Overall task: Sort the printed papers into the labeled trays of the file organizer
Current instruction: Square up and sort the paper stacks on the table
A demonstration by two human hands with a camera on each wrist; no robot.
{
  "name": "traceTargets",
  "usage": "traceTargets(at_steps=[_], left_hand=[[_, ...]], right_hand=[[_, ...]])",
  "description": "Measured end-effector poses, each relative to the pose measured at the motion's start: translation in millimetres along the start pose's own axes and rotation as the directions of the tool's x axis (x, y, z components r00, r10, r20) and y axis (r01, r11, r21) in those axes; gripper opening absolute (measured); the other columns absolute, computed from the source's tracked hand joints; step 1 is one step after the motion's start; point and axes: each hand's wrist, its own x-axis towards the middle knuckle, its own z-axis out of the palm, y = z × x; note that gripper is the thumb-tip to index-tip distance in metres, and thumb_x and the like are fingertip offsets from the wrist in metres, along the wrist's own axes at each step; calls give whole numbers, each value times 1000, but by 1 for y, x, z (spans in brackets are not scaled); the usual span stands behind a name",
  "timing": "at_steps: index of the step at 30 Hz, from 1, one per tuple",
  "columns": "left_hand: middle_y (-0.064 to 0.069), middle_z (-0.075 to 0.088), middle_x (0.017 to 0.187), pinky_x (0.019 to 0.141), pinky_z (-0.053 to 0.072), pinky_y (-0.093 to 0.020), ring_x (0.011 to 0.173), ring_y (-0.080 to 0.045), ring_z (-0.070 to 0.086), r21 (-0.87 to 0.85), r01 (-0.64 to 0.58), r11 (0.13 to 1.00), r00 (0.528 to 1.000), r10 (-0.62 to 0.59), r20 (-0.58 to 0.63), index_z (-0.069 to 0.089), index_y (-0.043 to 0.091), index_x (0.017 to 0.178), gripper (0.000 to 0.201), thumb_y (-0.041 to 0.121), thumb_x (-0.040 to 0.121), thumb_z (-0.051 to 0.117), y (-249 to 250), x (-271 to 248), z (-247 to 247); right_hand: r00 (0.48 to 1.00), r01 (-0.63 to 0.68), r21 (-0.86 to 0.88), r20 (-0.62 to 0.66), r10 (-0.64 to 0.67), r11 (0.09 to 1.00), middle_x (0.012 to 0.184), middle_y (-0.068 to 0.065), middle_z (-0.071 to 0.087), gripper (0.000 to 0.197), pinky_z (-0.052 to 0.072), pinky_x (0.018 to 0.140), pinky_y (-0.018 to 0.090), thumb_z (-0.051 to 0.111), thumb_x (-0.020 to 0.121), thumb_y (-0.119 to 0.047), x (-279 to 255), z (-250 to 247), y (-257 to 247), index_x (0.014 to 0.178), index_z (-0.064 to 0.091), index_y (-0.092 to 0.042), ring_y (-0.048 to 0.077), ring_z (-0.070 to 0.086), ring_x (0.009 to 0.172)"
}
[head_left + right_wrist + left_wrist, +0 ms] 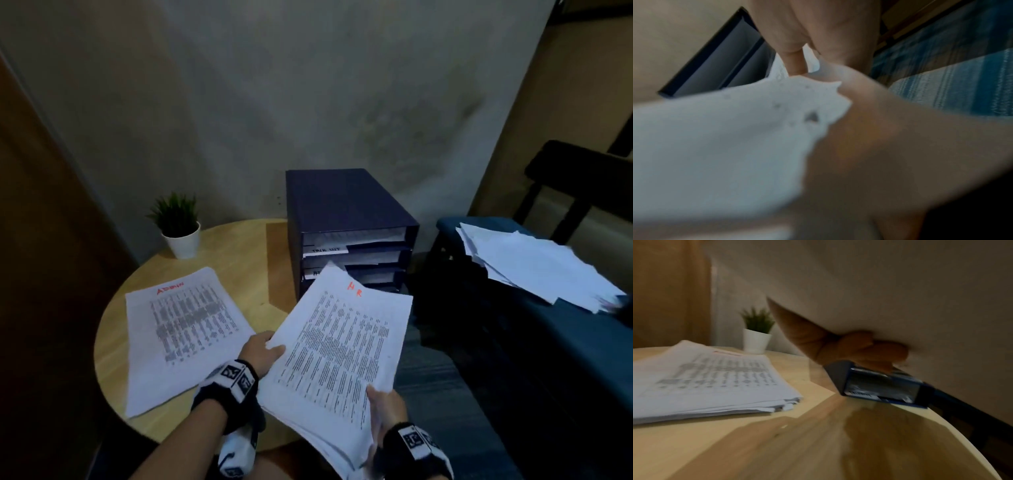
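A thick stack of printed papers (337, 356) with "HR" in red at the top hangs in the air before the dark blue file organizer (346, 219). My left hand (265, 349) grips the stack's left edge, thumb on top. From below, the fingers (869, 347) curl under the sheets (900, 296). My right hand (385, 407) grips the near right corner of the stack (725, 138). A second stack marked "ADMIN" (181, 335) lies flat on the round wooden table (246, 246). The organizer's trays hold papers and bear white labels.
A small potted plant (180, 226) stands at the table's back left. To the right, a dark blue bench (548, 342) carries a loose pile of white sheets (541, 267). A dark chair stands behind it. The grey wall is close behind the organizer.
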Motion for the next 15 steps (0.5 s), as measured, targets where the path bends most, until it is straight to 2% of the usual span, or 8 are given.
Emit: traceTargets(at_steps=[3, 6, 7, 10, 12, 15], left_hand=[[-12, 59, 130, 85, 39, -22, 117, -28, 56, 61, 0, 998, 1000, 0, 14, 57, 6, 126, 34, 20, 96, 50, 10, 9, 20], [-16, 59, 129, 84, 41, -25, 115, -31, 57, 57, 34, 998, 999, -35, 22, 58, 2, 123, 35, 21, 96, 48, 21, 15, 31], [-17, 59, 128, 83, 41, -26, 114, -32, 57, 67, 52, 996, 998, -53, 22, 59, 1, 123, 35, 21, 97, 48, 23, 15, 34], [-19, 59, 127, 83, 42, -28, 113, -34, 58, 95, 105, 990, 994, -107, 22, 59, 0, 122, 36, 22, 96, 48, 26, 14, 39], [-19, 60, 127, 80, 39, -26, 112, -33, 58, 104, 129, 986, 991, -133, 28, 59, -1, 121, 36, 22, 96, 49, 25, 13, 41], [-19, 58, 128, 78, 36, -25, 96, -27, 56, 146, 164, 976, 984, -173, 50, 58, -2, 122, 38, 23, 96, 48, 22, 10, 42]], right_hand=[[996, -16, -115, -84, 6, 993, 132, 26, 53, 38, 44, 88, 38, 50, 95, -5, 7, -12, 2, 128, 47, 13, 42, 52, 120], [993, -29, -138, -118, 13, 990, 134, 19, 51, 39, 43, 92, 39, 49, 96, -7, 14, -20, -10, 129, 45, 12, 40, 49, 123], [992, -21, -159, -129, 0, 987, 135, 20, 52, 38, 44, 93, 39, 49, 96, -9, 15, -22, -15, 129, 47, 10, 39, 50, 123], [989, -18, -228, -148, -16, 974, 130, 23, 56, 38, 47, 87, 33, 50, 95, -13, 14, -24, -25, 126, 52, 8, 35, 55, 120], [989, -19, -278, -147, -23, 960, 130, 21, 56, 38, 42, 84, 29, 52, 94, -11, 20, -25, -27, 126, 51, 10, 34, 54, 121], [993, -62, -281, -118, 29, 958, 132, 18, 55, 45, 44, 99, 37, 61, 84, -9, 36, -31, -18, 124, 52, 10, 34, 54, 121]])
